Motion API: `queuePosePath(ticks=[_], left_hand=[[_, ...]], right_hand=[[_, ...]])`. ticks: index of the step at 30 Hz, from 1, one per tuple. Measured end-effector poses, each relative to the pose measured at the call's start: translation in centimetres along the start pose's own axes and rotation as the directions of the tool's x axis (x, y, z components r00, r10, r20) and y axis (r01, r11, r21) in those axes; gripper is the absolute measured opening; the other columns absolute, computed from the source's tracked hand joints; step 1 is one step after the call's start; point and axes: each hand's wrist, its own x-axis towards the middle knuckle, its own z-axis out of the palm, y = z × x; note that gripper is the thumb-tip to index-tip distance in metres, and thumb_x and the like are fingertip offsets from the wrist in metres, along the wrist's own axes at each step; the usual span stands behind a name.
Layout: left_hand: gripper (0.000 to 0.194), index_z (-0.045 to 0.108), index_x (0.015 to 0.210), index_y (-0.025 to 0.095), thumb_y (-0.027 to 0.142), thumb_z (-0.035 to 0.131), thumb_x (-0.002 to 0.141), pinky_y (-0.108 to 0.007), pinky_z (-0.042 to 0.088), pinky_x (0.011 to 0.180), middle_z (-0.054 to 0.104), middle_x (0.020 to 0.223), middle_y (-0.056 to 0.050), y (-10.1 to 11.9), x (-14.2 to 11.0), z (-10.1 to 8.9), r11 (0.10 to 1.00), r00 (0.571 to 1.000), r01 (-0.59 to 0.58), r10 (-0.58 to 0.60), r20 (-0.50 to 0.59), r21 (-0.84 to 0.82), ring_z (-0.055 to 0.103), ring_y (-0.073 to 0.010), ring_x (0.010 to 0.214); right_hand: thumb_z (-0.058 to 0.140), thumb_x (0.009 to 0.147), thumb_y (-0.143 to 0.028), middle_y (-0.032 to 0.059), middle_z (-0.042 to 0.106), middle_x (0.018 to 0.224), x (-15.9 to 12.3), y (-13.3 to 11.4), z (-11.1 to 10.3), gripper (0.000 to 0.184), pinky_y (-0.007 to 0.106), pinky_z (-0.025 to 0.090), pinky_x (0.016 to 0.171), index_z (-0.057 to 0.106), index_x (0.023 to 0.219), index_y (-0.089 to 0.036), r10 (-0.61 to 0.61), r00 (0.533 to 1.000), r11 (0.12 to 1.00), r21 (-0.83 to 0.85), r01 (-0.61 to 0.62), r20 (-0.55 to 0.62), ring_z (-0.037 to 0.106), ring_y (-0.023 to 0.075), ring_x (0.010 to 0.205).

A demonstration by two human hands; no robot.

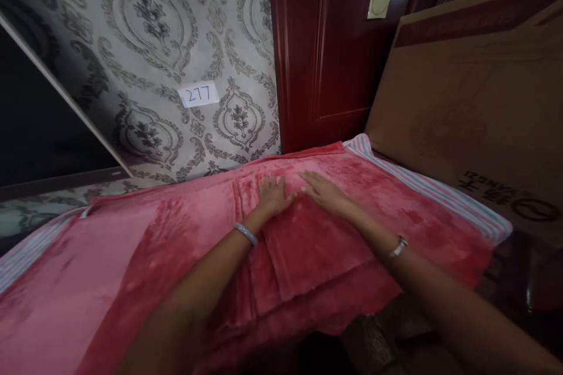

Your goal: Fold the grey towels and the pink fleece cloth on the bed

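A folded red plush cloth (316, 252) lies on a pink and red plush blanket (118, 222) of the same look. My left hand (273, 196) rests palm down near the fold's far left corner, its fingers spread and nothing in its grasp. Just to the right, my right hand (328, 193) lies over the far part of the folded cloth with fingers stretched out, also holding nothing. The two thumbs come close together. Several layered edges show along the cloth's left side.
Striped cloth (457, 202) shows beneath the blanket at the right. A large cardboard box (457, 88) stands on that side. Behind are a patterned wall (229, 53) with a paper marked 277 (200, 94), and a dark red wood panel (325, 41). A dark screen-like panel (39, 111) is at left.
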Motion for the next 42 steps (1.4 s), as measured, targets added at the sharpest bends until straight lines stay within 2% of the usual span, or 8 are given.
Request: queuePosePath(ticks=[3, 7, 10, 19, 26, 30, 34, 42], left_hand=[[0.079, 0.03, 0.162, 0.025, 0.067, 0.04, 0.096, -0.062, 0.012, 0.124, 0.022, 0.17, -0.016, 0.1, -1.1, 1.5, 1.0, 1.0, 0.0, 0.0, 0.014, 0.023, 0.013, -0.0411, 0.157], [0.078, 0.03, 0.162, 0.028, 0.069, 0.034, 0.096, -0.062, 0.011, 0.124, 0.022, 0.17, -0.014, -0.2, -1.6, 2.4, 1.0, 1.0, 0.008, -0.009, 0.028, 0.03, 0.013, -0.0405, 0.157], [0.078, 0.031, 0.162, 0.028, 0.07, 0.034, 0.096, -0.063, 0.011, 0.124, 0.021, 0.171, -0.014, -0.3, -1.4, 2.4, 1.0, 0.999, 0.004, -0.005, 0.038, 0.022, 0.012, -0.0409, 0.157], [0.094, 0.023, 0.162, 0.01, 0.069, 0.045, 0.092, -0.059, 0.012, 0.126, 0.017, 0.17, -0.022, -0.8, -1.0, 2.8, 0.999, 0.999, 0.025, -0.025, 0.025, -0.024, 0.01, -0.0379, 0.158], [0.091, 0.027, 0.162, 0.01, 0.069, 0.04, 0.093, -0.061, 0.014, 0.125, 0.018, 0.169, -0.024, -0.7, -1.0, 2.6, 1.0, 0.999, 0.027, -0.027, 0.035, 0.014, 0.012, -0.0405, 0.158], [0.093, 0.028, 0.162, 0.012, 0.073, 0.038, 0.092, -0.061, 0.012, 0.125, 0.018, 0.169, -0.023, -0.8, -1.0, 2.6, 0.999, 0.998, 0.023, -0.024, 0.059, 0.027, 0.011, -0.0414, 0.158], [0.095, 0.028, 0.162, 0.012, 0.075, 0.038, 0.091, -0.062, 0.013, 0.124, 0.016, 0.169, -0.023, -0.9, -0.7, 2.9, 1.0, 0.998, 0.021, -0.021, 0.061, 0.007, 0.011, -0.042, 0.157], [0.092, 0.033, 0.16, 0.013, 0.073, 0.041, 0.09, -0.061, 0.016, 0.124, 0.022, 0.169, -0.022, -1.1, -0.7, 3.2, 0.999, 1.0, 0.017, -0.016, 0.022, -0.043, 0.016, -0.0415, 0.157]], right_hand=[[0.034, 0.104, -0.042, 0.011, 0.022, 0.17, 2.8, 1.9, 2.2, 0.063, 0.06, 0.021, 0.123, 0.031, 0.163, -0.02, 0.161, 0.987, 0.972, -0.176, -0.156, 0.014, 0.018, 0.0349, 0.156], [0.032, 0.105, -0.047, 0.0064, 0.023, 0.17, 2.5, 2.7, 6.1, 0.06, 0.06, 0.015, 0.124, 0.032, 0.162, -0.028, 0.163, 0.985, 0.955, -0.259, -0.143, 0.054, 0.017, 0.0319, 0.157], [0.031, 0.106, -0.049, 0.0064, 0.022, 0.17, 1.9, 3.0, 7.4, 0.06, 0.06, 0.013, 0.124, 0.031, 0.162, -0.029, 0.164, 0.986, 0.956, -0.252, -0.148, 0.043, 0.016, 0.0308, 0.157], [0.025, 0.107, -0.049, 0.007, 0.023, 0.17, 3.5, 2.6, 5.0, 0.06, 0.061, 0.019, 0.122, 0.031, 0.162, -0.028, 0.207, 0.963, 0.961, -0.22, -0.168, 0.171, 0.017, 0.0304, 0.157], [0.026, 0.106, -0.046, 0.0067, 0.022, 0.17, 6.9, 2.0, 5.8, 0.058, 0.06, 0.014, 0.124, 0.034, 0.161, -0.027, 0.007, 0.971, 0.976, -0.212, 0.045, 0.239, 0.015, 0.0274, 0.158], [0.03, 0.105, -0.051, 0.0046, 0.017, 0.171, 7.6, 6.3, 5.4, 0.061, 0.057, 0.015, 0.124, 0.032, 0.162, -0.029, 0.177, 0.972, 0.964, -0.226, -0.139, 0.156, 0.014, 0.0269, 0.158], [0.022, 0.106, -0.05, 0.0071, 0.017, 0.171, 7.5, 10.7, 4.5, 0.064, 0.055, 0.018, 0.124, 0.025, 0.164, -0.025, 0.445, 0.891, 0.889, -0.165, -0.426, 0.095, 0.016, 0.0277, 0.157], [0.022, 0.105, -0.048, 0.01, 0.028, 0.168, 7.3, 12.1, 5.3, 0.064, 0.054, 0.022, 0.122, 0.029, 0.163, -0.022, 0.432, 0.901, 0.891, -0.171, -0.42, 0.038, 0.024, 0.0288, 0.155]])
